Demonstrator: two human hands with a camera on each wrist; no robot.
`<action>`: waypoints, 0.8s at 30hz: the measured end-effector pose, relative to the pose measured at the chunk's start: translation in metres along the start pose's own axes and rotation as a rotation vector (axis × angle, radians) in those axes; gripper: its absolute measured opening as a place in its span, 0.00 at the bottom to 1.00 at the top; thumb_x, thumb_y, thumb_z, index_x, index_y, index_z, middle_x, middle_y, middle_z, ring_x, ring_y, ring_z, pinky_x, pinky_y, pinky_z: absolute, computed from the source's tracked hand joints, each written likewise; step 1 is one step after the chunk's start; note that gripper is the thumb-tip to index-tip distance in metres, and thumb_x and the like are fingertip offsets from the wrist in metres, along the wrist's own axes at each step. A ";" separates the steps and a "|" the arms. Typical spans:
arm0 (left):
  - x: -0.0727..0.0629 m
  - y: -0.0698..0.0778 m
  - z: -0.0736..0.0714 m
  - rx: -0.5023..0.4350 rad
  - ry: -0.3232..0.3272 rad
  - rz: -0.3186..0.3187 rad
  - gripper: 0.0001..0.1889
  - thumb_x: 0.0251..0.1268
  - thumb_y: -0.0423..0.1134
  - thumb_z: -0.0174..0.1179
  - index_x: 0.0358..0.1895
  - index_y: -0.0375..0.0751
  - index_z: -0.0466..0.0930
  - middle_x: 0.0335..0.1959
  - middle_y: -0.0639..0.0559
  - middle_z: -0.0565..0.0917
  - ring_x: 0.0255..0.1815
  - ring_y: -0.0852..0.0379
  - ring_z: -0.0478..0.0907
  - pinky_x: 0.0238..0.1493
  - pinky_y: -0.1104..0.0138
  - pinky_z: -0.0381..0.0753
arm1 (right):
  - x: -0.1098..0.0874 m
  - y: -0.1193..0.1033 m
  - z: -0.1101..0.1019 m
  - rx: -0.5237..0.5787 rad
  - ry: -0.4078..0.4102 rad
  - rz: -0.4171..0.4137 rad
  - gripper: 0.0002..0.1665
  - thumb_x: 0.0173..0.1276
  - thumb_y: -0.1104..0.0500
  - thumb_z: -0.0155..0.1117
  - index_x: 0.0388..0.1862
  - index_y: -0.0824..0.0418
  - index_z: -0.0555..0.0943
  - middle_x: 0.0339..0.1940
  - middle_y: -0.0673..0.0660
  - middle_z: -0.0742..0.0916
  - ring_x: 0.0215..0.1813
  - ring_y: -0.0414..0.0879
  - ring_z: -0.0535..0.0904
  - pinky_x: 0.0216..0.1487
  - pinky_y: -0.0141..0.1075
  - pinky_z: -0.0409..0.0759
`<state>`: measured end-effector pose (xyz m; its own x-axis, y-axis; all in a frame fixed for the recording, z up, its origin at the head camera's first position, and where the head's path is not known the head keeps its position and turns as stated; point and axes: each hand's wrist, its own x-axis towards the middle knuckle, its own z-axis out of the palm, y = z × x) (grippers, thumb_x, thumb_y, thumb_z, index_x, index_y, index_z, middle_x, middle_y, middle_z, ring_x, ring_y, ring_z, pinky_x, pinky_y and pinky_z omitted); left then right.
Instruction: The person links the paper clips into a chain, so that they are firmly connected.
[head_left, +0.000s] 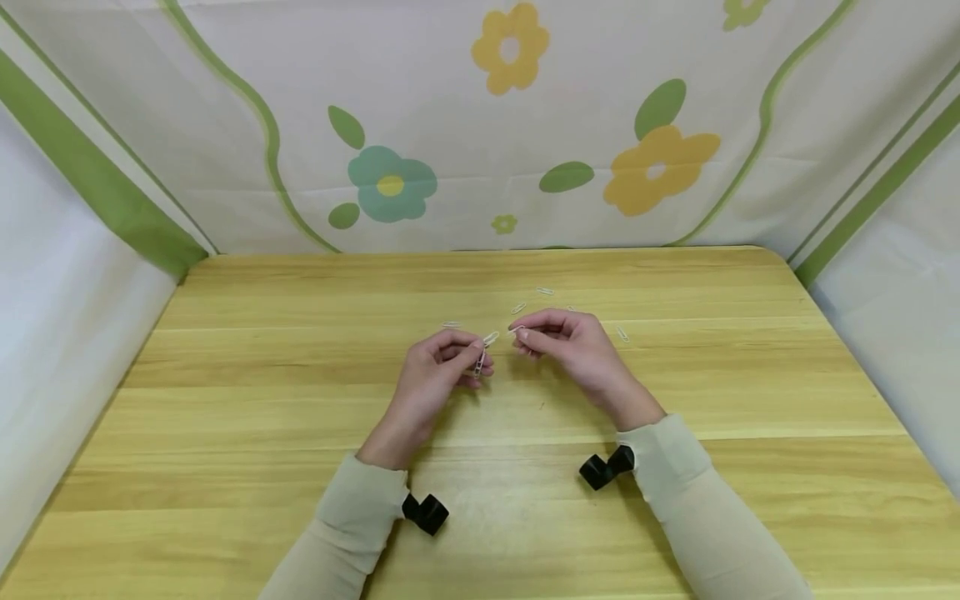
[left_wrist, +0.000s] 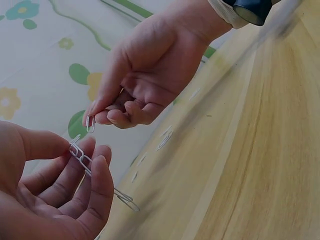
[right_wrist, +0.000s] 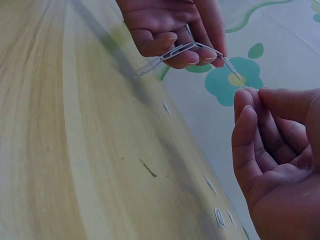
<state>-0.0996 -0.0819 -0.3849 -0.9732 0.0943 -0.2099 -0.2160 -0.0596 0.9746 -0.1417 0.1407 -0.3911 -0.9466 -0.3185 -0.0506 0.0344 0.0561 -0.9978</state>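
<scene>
A person's left hand [head_left: 438, 367] pinches a chain of white paper clips [left_wrist: 82, 158] above the desk [head_left: 225, 408], nearer its far edge than its near edge; the right hand [head_left: 581, 350] pinches a single clip [left_wrist: 90, 124] close by (loose clips [head_left: 545, 291] lie toward the far edge).

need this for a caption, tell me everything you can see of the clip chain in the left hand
The clip chain is made of pale, slim paper clips, apparently wire, linked end to end; their exact number is hard to tell. The left hand pinches it near one end, above the table. That end juts toward the right hand without touching it. The rest slants down past the other fingers, bending at the links, its far end loose.
</scene>
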 end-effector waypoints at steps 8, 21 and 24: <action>-0.001 -0.003 0.008 0.042 0.013 0.028 0.10 0.80 0.34 0.63 0.53 0.29 0.85 0.39 0.41 0.91 0.38 0.54 0.90 0.43 0.61 0.91 | -0.001 -0.001 0.003 -0.080 -0.005 -0.009 0.12 0.79 0.62 0.68 0.54 0.69 0.88 0.37 0.51 0.93 0.39 0.42 0.89 0.43 0.35 0.87; -0.003 -0.005 0.015 0.074 0.043 0.039 0.09 0.80 0.34 0.63 0.52 0.31 0.87 0.39 0.39 0.91 0.37 0.57 0.88 0.39 0.67 0.87 | -0.001 -0.006 0.002 -0.247 0.024 -0.002 0.10 0.80 0.57 0.69 0.50 0.62 0.90 0.39 0.58 0.93 0.40 0.52 0.88 0.43 0.40 0.89; -0.003 -0.005 0.016 0.067 0.056 0.041 0.09 0.80 0.34 0.63 0.51 0.32 0.87 0.38 0.41 0.91 0.37 0.56 0.88 0.38 0.67 0.86 | -0.001 -0.006 0.001 -0.291 0.026 -0.003 0.10 0.80 0.55 0.69 0.49 0.60 0.89 0.39 0.57 0.93 0.41 0.55 0.87 0.42 0.40 0.87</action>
<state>-0.0941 -0.0663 -0.3880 -0.9843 0.0378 -0.1724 -0.1724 0.0046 0.9850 -0.1402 0.1397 -0.3852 -0.9546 -0.2949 -0.0425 -0.0586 0.3257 -0.9436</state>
